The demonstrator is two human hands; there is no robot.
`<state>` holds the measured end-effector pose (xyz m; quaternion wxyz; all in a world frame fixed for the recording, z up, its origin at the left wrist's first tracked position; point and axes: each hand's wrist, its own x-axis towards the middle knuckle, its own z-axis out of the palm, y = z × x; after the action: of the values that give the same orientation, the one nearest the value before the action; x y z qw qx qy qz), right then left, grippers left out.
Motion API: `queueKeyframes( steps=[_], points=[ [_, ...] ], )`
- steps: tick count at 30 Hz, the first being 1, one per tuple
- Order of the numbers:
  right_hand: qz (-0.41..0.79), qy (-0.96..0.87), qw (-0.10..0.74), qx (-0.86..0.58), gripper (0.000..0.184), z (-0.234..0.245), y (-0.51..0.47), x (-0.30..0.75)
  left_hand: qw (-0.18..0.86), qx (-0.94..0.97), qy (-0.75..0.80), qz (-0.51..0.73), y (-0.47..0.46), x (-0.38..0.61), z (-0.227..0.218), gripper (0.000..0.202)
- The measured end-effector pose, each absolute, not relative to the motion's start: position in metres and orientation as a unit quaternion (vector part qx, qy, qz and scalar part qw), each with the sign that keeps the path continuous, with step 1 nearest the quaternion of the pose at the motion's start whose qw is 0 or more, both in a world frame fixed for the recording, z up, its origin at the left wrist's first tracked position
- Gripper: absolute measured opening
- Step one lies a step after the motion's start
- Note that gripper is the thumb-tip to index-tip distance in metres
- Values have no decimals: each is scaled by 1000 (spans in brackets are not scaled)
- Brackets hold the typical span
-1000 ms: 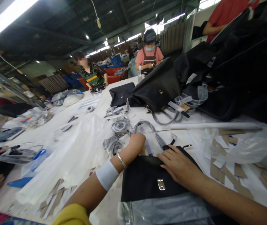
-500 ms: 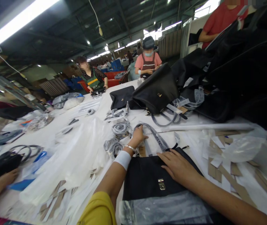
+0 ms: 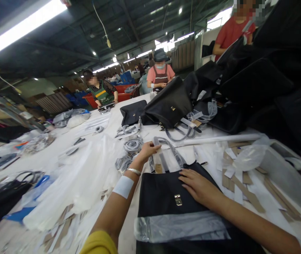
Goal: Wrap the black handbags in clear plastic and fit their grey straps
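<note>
A black handbag with a gold clasp lies flat on the white table in front of me. My right hand rests flat on the bag's upper part, fingers spread. My left hand reaches past the bag's top edge and closes on its plastic-wrapped grey handle. A white band sits on my left forearm, with a bracelet at the wrist. A clear plastic strip crosses the bag's lower part.
Coiled wrapped straps lie just left of my left hand. Black bags are piled at the far right. Cardboard scraps and clear plastic cover the table. Other people work at the far end and at the right.
My left hand moved forward from the bag's top edge onto the wrapped handle and closed on it. My right hand stayed on the bag. The view shifted slightly.
</note>
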<state>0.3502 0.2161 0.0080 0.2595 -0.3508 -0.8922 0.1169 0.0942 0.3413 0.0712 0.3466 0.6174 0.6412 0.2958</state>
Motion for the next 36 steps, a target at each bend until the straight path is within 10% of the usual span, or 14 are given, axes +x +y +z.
queueKeyframes(
  steps=[7,14,36],
  points=[
    [220,-856,301,-359,27,8,230,352,317,680,567,340,239,115,121,20],
    [308,-820,341,-342,33,49,211,352,247,732,553,311,156,143,78,18],
    [465,-686,395,-397,34,62,289,295,384,619,450,516,279,132,104,22]
  ],
)
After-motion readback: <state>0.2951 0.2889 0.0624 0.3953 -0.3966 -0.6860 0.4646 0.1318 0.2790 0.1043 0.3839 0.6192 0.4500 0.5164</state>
